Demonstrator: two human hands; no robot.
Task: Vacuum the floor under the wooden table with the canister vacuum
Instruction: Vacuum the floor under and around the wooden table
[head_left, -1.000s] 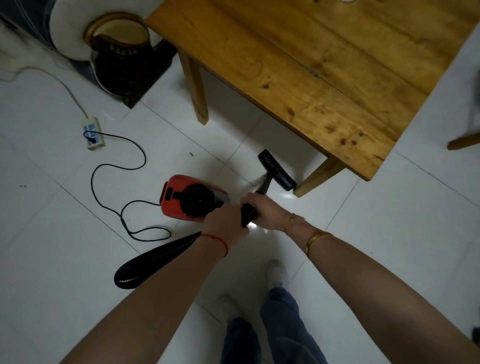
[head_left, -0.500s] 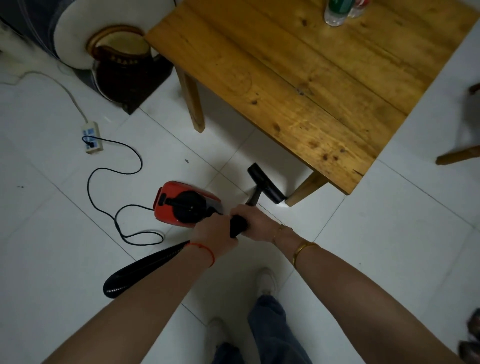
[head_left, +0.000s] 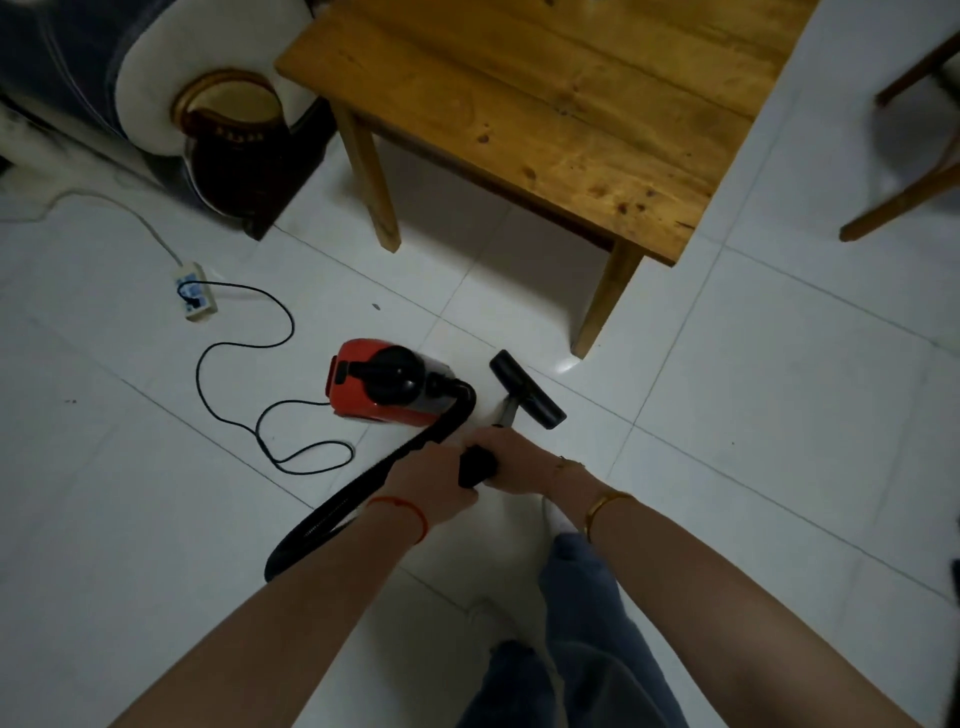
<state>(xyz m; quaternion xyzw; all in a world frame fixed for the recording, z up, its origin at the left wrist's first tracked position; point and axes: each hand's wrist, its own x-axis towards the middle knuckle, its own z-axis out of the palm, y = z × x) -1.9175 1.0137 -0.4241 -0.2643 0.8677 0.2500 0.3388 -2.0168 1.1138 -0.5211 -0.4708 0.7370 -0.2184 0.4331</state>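
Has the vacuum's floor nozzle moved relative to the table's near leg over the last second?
Yes. The floor nozzle was beside the near table leg, at the table's edge; now it sits pulled back toward the person, clear of the table.

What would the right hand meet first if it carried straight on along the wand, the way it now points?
Probably the black floor nozzle at the wand's end, just ahead of the right hand. Beyond it lies bare tile, then the wooden table and its near leg. Depth is hard to judge from one view.

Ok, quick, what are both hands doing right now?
Left hand: grips the black ribbed vacuum hose where it meets the handle.
Right hand: grips the black wand handle.
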